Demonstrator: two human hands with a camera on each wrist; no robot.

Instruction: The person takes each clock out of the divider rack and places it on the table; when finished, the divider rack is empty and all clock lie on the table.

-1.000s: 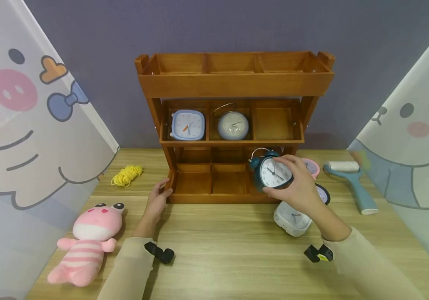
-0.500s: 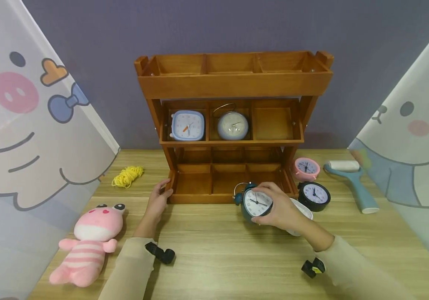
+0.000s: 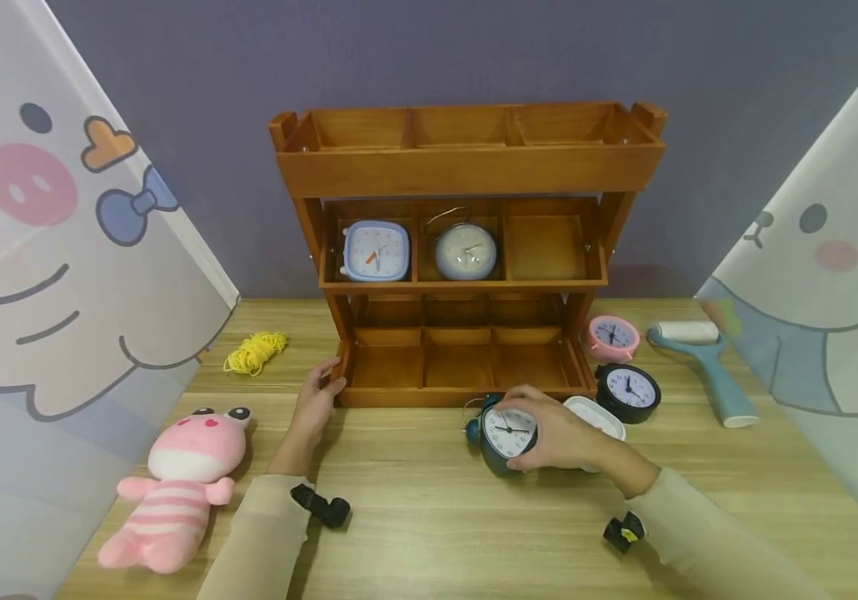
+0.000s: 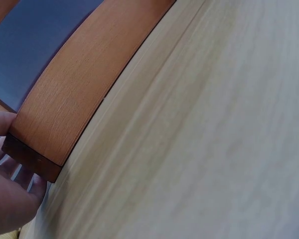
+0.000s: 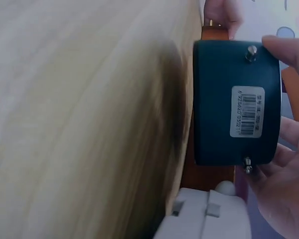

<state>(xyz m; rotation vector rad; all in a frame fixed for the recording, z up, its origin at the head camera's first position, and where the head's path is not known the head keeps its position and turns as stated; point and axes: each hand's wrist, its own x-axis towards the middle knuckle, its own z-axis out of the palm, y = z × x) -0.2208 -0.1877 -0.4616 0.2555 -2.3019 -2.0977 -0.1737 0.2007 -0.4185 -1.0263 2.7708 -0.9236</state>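
Note:
My right hand [image 3: 555,429] grips a dark teal twin-bell alarm clock [image 3: 507,435] between thumb and fingers, in front of the wooden rack's lower tier. Its white dial faces up towards the head camera. In the right wrist view the clock's teal underside [image 5: 217,109] shows a barcode label and two metal feet; whether it touches the table I cannot tell. My left hand [image 3: 313,406] holds the lower left front corner of the brown wooden rack [image 3: 466,172], thumb and fingers around the end of its side piece [image 4: 72,92]. Partly behind my right hand lies a white clock [image 3: 600,417].
A blue square clock [image 3: 376,251] and a round pale clock [image 3: 466,252] sit in the middle tier. Right of the rack are a pink clock [image 3: 613,337], a black clock [image 3: 628,392] and a lint roller [image 3: 715,371]. Yellow string [image 3: 255,353] and a pink plush frog [image 3: 182,492] lie left.
My right hand has carried the teal clock left and towards me, away from the rack's lower right compartment. The pink and black clocks have come into fuller view. My left hand stays put.

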